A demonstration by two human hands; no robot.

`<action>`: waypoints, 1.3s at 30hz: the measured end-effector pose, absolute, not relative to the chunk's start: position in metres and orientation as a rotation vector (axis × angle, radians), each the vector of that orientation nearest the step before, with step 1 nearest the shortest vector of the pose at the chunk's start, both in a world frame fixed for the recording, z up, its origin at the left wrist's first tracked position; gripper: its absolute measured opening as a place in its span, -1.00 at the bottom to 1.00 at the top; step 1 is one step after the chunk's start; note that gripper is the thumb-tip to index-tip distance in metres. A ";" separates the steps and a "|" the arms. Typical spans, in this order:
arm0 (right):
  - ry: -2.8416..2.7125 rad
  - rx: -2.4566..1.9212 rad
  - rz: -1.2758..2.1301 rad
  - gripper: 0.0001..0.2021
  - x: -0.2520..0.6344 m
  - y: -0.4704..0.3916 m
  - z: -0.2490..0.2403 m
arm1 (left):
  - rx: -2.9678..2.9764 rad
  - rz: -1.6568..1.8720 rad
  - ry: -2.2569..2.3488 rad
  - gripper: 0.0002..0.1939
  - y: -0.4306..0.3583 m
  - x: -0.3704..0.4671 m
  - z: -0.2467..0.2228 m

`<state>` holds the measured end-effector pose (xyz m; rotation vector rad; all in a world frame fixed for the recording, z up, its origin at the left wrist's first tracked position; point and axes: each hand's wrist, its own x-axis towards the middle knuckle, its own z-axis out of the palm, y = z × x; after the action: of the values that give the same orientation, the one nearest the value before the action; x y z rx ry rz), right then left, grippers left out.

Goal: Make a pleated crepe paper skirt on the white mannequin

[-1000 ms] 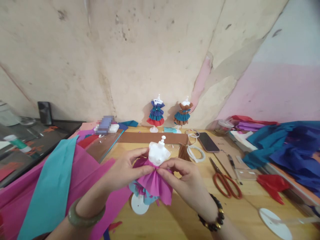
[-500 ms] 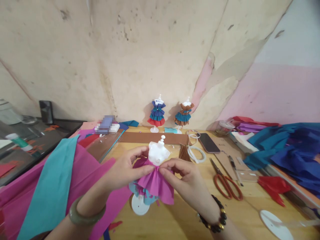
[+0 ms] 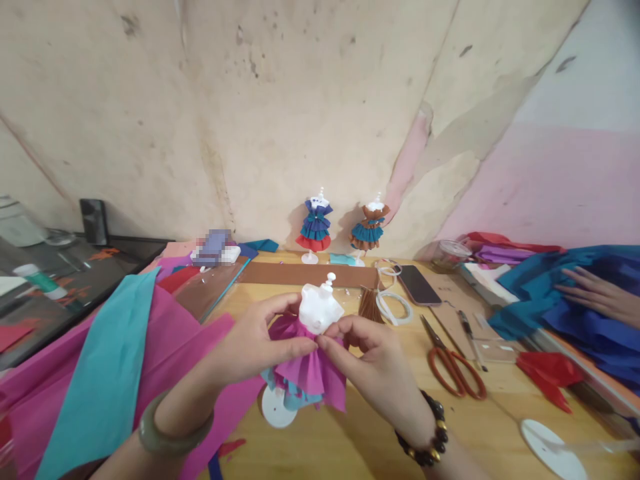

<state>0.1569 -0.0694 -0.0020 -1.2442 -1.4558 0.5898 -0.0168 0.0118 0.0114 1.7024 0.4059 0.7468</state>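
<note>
A small white mannequin [image 3: 320, 309] tilts between my hands, its round base [image 3: 279, 408] near the table. Round its waist sits a gathered magenta paper skirt [image 3: 317, 373], with light-blue ruffles [image 3: 299, 393] below. My left hand [image 3: 273, 333] is closed round the waist from the left, thumb pressed on the skirt's top edge. From the right, my right hand [image 3: 367, 350] pinches the same edge between thumb and fingertips. The back of the skirt is hidden.
Two dressed mannequins [image 3: 316, 225] stand by the wall. Orange-handled scissors [image 3: 453, 367], a phone [image 3: 419, 285] and a pen [image 3: 471, 340] lie right. Magenta [image 3: 175, 347] and turquoise sheets [image 3: 103, 373] spread left. Another person's hand [image 3: 603, 298] rests on blue paper at far right.
Another person's hand has come in at the right edge over the blue paper. The mannequin tilts slightly more, and my left thumb has slid right along the waist towards my right fingertips.
</note>
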 end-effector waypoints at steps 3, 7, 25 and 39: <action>-1.458 -1.240 0.550 -0.85 0.155 -0.070 -0.002 | 1.709 0.786 0.485 -0.59 0.008 -0.014 0.013; -1.476 -1.236 0.477 -0.86 0.154 -0.070 -0.005 | 1.818 0.775 0.557 -0.67 0.008 -0.016 0.017; -1.627 -1.105 0.680 -0.91 0.159 -0.077 0.010 | 1.929 0.849 0.443 -0.73 0.032 -0.036 0.004; -1.656 -1.113 0.656 -0.89 0.156 -0.079 0.007 | 1.825 0.862 0.425 -0.72 0.038 -0.039 0.004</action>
<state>0.1560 -0.0788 0.0072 -1.1127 -1.6556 0.6561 -0.0390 0.0380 0.0043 1.8255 0.4250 0.8624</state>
